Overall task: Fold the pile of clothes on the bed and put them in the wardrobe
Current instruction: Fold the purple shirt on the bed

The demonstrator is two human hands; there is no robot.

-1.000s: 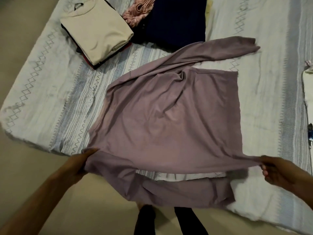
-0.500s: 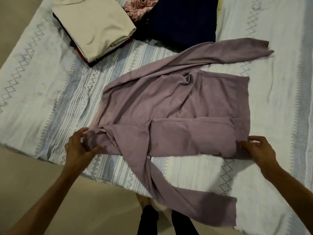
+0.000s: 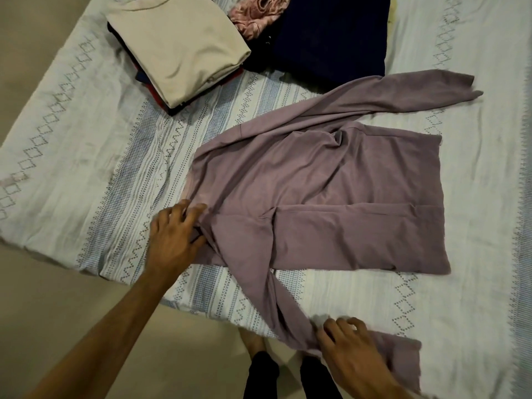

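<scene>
A mauve long-sleeved top (image 3: 331,191) lies spread on the bed, its near edge folded over onto the body. One sleeve (image 3: 403,90) stretches to the far right. The other sleeve (image 3: 276,295) runs down towards the bed's near edge. My left hand (image 3: 175,234) holds the top's left edge at the fold, fingers curled into the cloth. My right hand (image 3: 348,349) grips the near sleeve close to its cuff. A folded beige garment (image 3: 184,44) tops a stack at the far left.
The bed (image 3: 86,168) has a white sheet with blue patterns. A dark navy cloth (image 3: 331,36) and a pink garment (image 3: 256,15) lie at the back. The tan floor (image 3: 72,312) is at the near left, and my legs (image 3: 276,372) stand at the bed's edge.
The near half of the top was folded onto the bed. My right hand then left the top's right corner and came down to the near sleeve. My left hand stayed at the left edge.
</scene>
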